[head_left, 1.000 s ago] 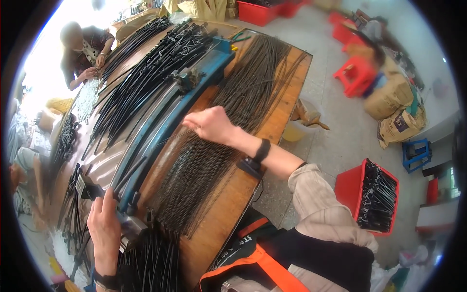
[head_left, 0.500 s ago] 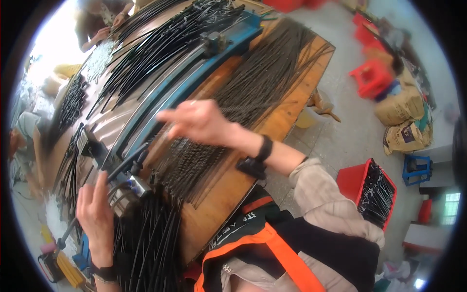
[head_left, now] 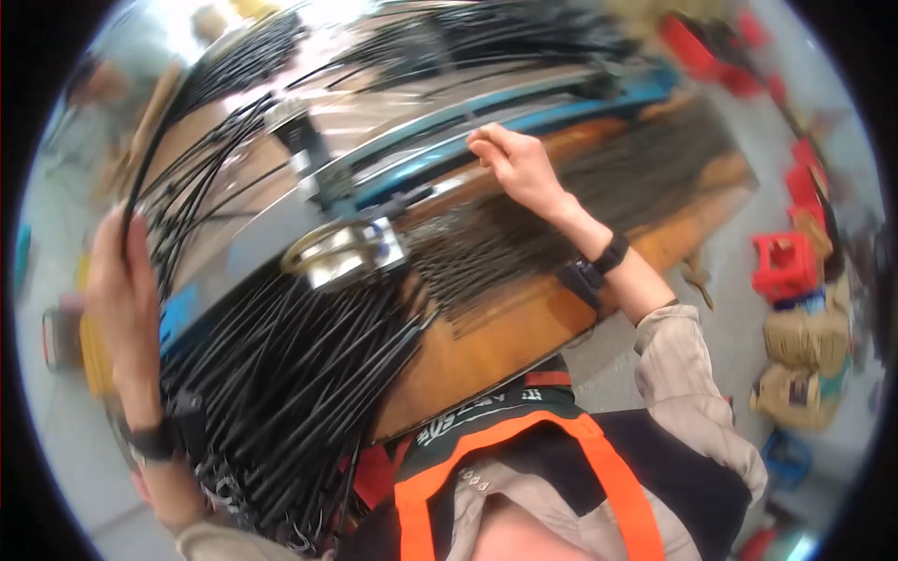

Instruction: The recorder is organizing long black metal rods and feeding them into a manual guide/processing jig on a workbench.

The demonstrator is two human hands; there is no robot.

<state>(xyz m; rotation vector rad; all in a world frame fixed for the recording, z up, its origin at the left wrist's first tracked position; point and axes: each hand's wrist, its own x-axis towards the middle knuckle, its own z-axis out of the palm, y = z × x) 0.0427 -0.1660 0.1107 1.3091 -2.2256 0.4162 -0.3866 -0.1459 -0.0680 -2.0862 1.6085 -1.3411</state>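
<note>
My left hand [head_left: 126,290] is raised at the left with its fingers closed on a long black cable [head_left: 154,154], which runs upward from them. My right hand [head_left: 524,168] is closed in a pinch above the near side of a long blue metal rail [head_left: 412,168]. A faint, blurred thin streak rises from its fingertips, too smeared to name. Between the hands stands a small metal clamping fixture [head_left: 351,254] with a coiled hose, at the rail's near end. Below it, a thick bundle of black cables [head_left: 290,383] hangs toward me.
Dark thin ribbed rods [head_left: 561,229] lie in a wide layer on the wooden table [head_left: 468,351]. More black cables [head_left: 238,61] lie beyond the rail. On the floor at right are a red plastic stool [head_left: 784,265], brown sacks [head_left: 804,337] and a blue stool [head_left: 788,456].
My view has turned, so the rail lies flatter. My left hand has moved outward to the left, now with a black cable in it. My right hand has closed from a pointing pose.
</note>
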